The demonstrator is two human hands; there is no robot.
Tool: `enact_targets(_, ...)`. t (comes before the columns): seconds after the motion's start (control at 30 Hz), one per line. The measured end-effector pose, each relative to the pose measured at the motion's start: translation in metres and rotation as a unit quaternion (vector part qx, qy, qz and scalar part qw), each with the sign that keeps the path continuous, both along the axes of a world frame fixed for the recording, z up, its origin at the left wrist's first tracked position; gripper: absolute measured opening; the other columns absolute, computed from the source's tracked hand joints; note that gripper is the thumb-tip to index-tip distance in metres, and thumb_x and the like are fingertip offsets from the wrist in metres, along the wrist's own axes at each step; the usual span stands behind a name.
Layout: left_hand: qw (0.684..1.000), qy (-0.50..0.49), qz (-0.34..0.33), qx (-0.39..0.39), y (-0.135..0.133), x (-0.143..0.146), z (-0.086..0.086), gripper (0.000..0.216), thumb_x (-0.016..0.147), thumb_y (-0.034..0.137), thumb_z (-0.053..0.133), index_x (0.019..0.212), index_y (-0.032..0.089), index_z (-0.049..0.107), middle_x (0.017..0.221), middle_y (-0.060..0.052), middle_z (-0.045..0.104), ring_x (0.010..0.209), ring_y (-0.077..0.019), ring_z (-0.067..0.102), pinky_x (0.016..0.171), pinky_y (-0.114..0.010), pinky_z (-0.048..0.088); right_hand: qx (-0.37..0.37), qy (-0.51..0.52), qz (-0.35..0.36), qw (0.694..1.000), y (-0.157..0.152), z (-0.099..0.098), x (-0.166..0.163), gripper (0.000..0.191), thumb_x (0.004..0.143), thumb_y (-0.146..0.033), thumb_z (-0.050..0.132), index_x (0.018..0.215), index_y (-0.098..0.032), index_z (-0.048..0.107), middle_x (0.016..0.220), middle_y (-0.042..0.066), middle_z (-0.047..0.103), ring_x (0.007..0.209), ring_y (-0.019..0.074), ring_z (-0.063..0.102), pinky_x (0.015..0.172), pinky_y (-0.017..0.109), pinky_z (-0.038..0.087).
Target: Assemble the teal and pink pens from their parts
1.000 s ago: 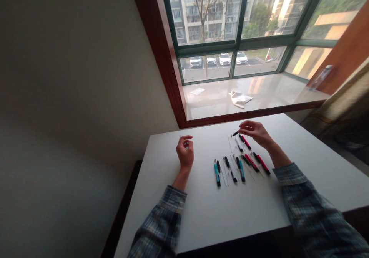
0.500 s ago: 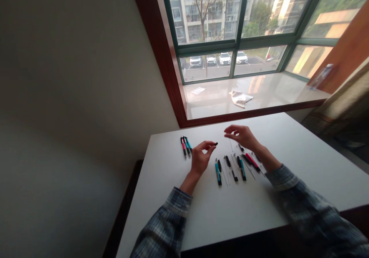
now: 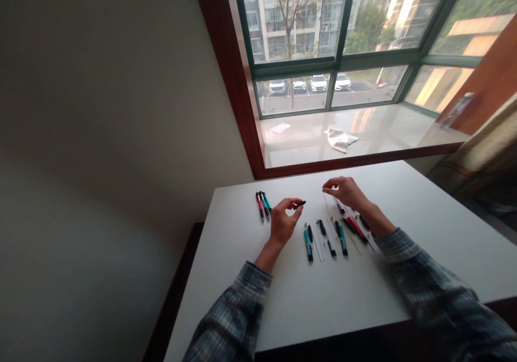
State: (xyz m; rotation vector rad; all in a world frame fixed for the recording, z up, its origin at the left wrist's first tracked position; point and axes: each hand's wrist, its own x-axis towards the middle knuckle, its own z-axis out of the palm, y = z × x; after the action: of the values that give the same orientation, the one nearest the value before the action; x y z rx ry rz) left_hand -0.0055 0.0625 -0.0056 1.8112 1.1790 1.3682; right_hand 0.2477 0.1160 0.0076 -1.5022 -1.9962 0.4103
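My left hand (image 3: 283, 221) is raised a little over the white table (image 3: 331, 292) and pinches a small black pen part (image 3: 300, 204) between thumb and fingers. To its right my right hand (image 3: 346, 192) hovers over a row of pen parts, its fingertips pinched on a thin clear refill (image 3: 325, 200) that is hard to make out. Below the hands lie several loose pen pieces (image 3: 326, 236), teal, black and red, side by side. Three assembled pens (image 3: 262, 204) lie together at the table's far left.
Beyond the table runs a wide pale window sill (image 3: 363, 136) with a crumpled cloth (image 3: 339, 138) and a flat paper (image 3: 279, 127) on it. A plain wall (image 3: 100, 136) stands at the left. A curtain (image 3: 480, 157) hangs at the right.
My left hand left the three pens at the far left and came toward the middle with the black part that my right hand had held. My right hand shifted left and took up the thin refill.
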Motion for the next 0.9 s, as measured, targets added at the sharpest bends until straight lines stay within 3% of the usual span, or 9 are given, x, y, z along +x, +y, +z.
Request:
enact_targets(0.13, 1.000, 0.004, -0.001, 0.001, -0.001, 0.000, 0.001, 0.013, 0.087, 0.023, 0.071, 0.099, 0.023, 0.077, 0.096, -0.005, 0.078, 0.084, -0.0186, 0.069, 0.080, -0.034, 0.056, -0.054, 0.221, 0.091, 0.970, -0.019, 0.003, -0.023, 0.033, 0.087, -0.051, 0.071, 0.102, -0.022, 0.079, 0.099, 0.006, 0.080, 0.090, 0.0233, 0.074, 0.083, 0.035, 0.058)
enact_targets(0.23, 1.000, 0.006, -0.005, -0.002, -0.001, 0.001, 0.001, 0.014, 0.087, 0.023, 0.071, 0.100, 0.022, 0.077, 0.096, -0.005, 0.077, 0.084, -0.0178, 0.068, 0.081, -0.034, 0.055, -0.077, 0.280, 0.122, 0.949, -0.025, -0.002, -0.035, 0.035, 0.083, -0.051, 0.076, 0.101, -0.021, 0.080, 0.099, 0.007, 0.080, 0.092, 0.0251, 0.075, 0.085, 0.037, 0.059)
enact_targets(0.9, 1.000, 0.010, -0.010, 0.007, -0.001, 0.002, 0.005, 0.011, 0.088, 0.023, 0.071, 0.098, 0.021, 0.077, 0.092, -0.004, 0.076, 0.082, -0.0176, 0.065, 0.079, -0.033, 0.052, -0.089, 0.287, 0.147, 0.942, -0.028, -0.006, -0.041, 0.033, 0.084, -0.048, 0.077, 0.101, -0.020, 0.080, 0.098, 0.007, 0.080, 0.089, 0.0229, 0.074, 0.082, 0.035, 0.059)
